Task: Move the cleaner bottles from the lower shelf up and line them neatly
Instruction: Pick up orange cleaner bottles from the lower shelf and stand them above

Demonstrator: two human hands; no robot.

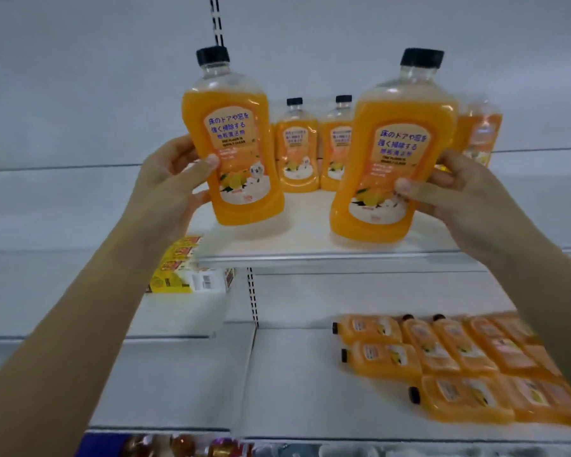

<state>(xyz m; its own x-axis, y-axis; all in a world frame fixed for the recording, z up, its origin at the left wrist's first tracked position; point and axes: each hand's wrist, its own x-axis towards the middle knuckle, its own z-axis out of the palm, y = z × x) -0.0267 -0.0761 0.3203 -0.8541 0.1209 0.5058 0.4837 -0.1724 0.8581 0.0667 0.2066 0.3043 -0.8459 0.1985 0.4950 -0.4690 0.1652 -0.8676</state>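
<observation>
My left hand (pixel 170 183) grips an orange cleaner bottle (pixel 234 140) with a black cap, tilted slightly left, its base just above the upper shelf (pixel 310 255). My right hand (pixel 455 189) grips a second orange bottle (pixel 396 153), leaning right, its base at or touching the shelf's front. Three bottles stand upright at the back of that shelf: two in the middle (pixel 297 150) (pixel 337 150) and one partly hidden at the right (pixel 482 133). Several more orange bottles (pixel 459 364) lie flat on the lower shelf (pixel 294 390) at the right.
Yellow boxed goods (pixel 182 268) sit on a neighbouring shelf at the left, below my left hand. A slotted upright (pixel 253 298) divides the shelf bays. Other packaged items (pixel 185 446) show along the bottom edge. The white back panel closes off the shelves.
</observation>
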